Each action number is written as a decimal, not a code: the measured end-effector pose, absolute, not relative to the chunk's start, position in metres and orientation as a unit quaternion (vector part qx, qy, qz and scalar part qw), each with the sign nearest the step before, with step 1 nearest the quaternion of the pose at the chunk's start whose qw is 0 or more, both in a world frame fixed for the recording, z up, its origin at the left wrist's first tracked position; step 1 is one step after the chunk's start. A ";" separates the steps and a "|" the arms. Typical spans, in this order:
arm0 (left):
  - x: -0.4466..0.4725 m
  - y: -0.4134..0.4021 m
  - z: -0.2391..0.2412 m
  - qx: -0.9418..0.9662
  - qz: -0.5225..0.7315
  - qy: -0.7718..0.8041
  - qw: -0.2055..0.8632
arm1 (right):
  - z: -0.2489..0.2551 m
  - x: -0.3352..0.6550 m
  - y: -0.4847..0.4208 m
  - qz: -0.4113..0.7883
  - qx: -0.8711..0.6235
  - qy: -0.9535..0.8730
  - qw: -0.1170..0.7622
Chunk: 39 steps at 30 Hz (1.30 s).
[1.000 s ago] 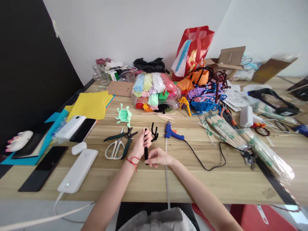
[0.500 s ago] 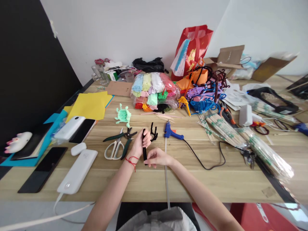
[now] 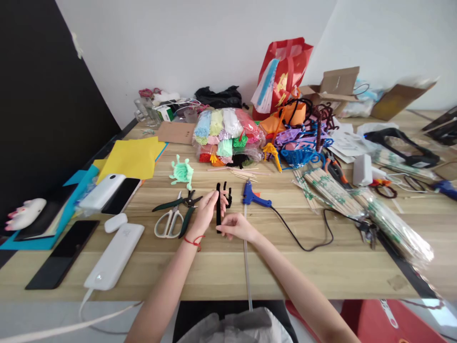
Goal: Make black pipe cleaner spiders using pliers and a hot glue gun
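Note:
A straight black strip [image 3: 219, 216], seemingly pipe cleaners side by side, stands nearly upright between my two hands. My left hand [image 3: 207, 208], with a red string on its wrist, grips its upper part, thumb in front and fingers behind. Lower down, my right hand [image 3: 236, 226] pinches the bottom end between thumb and fingertips. Just behind the left fingers lies a bent black pipe cleaner piece [image 3: 229, 197], partly hidden. To the right rests a blue glue gun [image 3: 254, 196]. White-handled scissors [image 3: 169, 223] and green-handled pliers [image 3: 189, 202] lie left of my hands.
A mint-green pipe cleaner figure [image 3: 182, 171] sits beyond the scissors. Bagged pipe cleaners [image 3: 224, 128] lie at the back, near a red bag [image 3: 291, 66]. Wrapped sticks [image 3: 332, 190] are on the right. Phones and a white power bank [image 3: 114, 257] occupy the left; the glue gun's cord [image 3: 296, 243] curves rightward.
The black strip has moved slightly up and right and turned to show its broader side. My left fingers have loosened from a wrapped grip to straighter fingers. My right hand has risen with the lower end.

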<state>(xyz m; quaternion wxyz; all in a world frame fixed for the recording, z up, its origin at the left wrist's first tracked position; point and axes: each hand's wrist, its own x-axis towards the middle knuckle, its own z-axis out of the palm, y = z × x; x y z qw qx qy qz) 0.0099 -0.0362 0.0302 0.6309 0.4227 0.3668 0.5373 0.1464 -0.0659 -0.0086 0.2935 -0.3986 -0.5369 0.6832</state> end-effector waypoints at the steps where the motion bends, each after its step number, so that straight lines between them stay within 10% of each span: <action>1: 0.008 -0.035 0.030 0.436 0.538 0.376 0.615 | -0.007 0.148 -0.065 0.679 -0.405 -0.537 0.293; 39: 0.011 -0.044 0.029 0.553 0.434 0.381 0.600 | 0.001 0.173 -0.047 0.749 -0.334 -0.322 0.474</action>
